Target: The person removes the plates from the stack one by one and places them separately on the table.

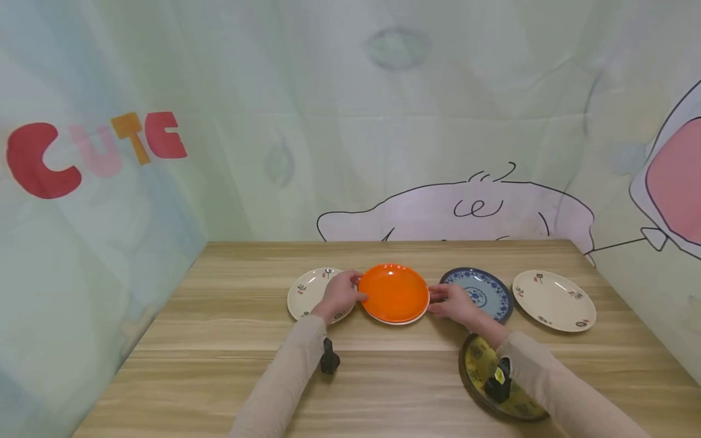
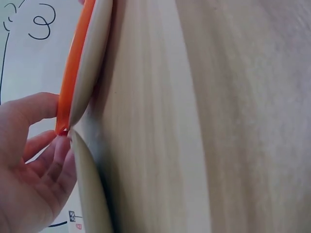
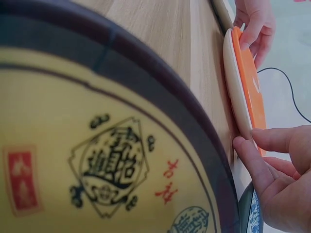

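An orange plate (image 1: 394, 293) lies on top of a white plate (image 1: 402, 322), whose rim shows along the near edge. My left hand (image 1: 341, 296) grips the left rim of the orange plate, thumb on one face and fingers under the edge. At the right rim, my right hand (image 1: 453, 303) has its thumb and fingers around the edge, as the right wrist view shows. Below the left hand is a cream patterned plate (image 1: 308, 297), partly covered. A blue-and-white plate (image 1: 474, 295) lies partly hidden under the right hand.
A cream plate (image 1: 554, 301) with small motifs lies at the right. Nearer, a yellow plate (image 3: 53, 131) with a dark rim sits under the right forearm. All are on a wood-grain table (image 1: 230, 340) with a printed curtain (image 1: 246, 121) behind.
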Tool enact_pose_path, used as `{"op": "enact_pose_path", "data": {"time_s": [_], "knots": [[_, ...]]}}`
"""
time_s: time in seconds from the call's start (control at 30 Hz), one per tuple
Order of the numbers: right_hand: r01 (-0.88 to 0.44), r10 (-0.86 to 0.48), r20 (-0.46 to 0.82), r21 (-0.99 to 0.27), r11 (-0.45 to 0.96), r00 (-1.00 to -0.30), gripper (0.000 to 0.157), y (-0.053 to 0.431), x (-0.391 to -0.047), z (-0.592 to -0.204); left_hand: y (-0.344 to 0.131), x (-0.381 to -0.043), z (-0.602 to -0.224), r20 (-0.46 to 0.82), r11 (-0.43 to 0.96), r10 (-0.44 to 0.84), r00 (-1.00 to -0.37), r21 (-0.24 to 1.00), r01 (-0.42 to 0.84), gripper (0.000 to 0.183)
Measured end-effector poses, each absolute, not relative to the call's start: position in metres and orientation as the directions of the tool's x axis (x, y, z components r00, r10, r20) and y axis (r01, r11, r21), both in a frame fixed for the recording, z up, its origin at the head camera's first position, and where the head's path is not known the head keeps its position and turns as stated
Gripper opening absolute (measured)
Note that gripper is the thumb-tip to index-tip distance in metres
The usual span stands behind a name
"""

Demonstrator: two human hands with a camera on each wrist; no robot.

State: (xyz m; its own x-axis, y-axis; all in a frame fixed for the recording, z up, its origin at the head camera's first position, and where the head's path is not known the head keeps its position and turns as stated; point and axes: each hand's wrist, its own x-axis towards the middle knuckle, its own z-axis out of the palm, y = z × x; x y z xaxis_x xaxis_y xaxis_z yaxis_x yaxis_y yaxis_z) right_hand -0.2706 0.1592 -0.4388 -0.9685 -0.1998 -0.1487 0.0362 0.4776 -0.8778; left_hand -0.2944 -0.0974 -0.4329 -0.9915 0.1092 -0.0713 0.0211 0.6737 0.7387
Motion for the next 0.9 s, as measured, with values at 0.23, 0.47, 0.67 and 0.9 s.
{"op": "enact_pose_path", "data": {"time_s": [0.23,0.47,0.67,0.9], "knots": [[0.039,-0.199,-0.149,-0.882,0.469,-0.969,0.049,0.158,-0.271,-0.439,-0.101,-0.296,-0.432,-0.084,0.642,0.132,-0.988,0.766,0.021,0.046],[0.023,-0.212,-0.134,-0.89,0.455,-0.968,0.051,0.158,-0.272,-0.441,-0.105,-0.298,-0.43,-0.074,0.57,0.172,-0.982,0.821,0.038,0.043],[0.028,-0.198,-0.135,-0.885,0.465,-0.971,0.051,0.157,-0.274,-0.441,-0.108,-0.299,-0.432,-0.1,0.459,0.189,-0.977,0.888,-0.002,0.041],[0.044,-0.184,-0.15,-0.875,0.481,-0.972,0.051,0.157,-0.274,-0.441,-0.111,-0.296,-0.426,-0.102,0.41,0.185,-0.978,0.912,-0.018,0.042]]}}
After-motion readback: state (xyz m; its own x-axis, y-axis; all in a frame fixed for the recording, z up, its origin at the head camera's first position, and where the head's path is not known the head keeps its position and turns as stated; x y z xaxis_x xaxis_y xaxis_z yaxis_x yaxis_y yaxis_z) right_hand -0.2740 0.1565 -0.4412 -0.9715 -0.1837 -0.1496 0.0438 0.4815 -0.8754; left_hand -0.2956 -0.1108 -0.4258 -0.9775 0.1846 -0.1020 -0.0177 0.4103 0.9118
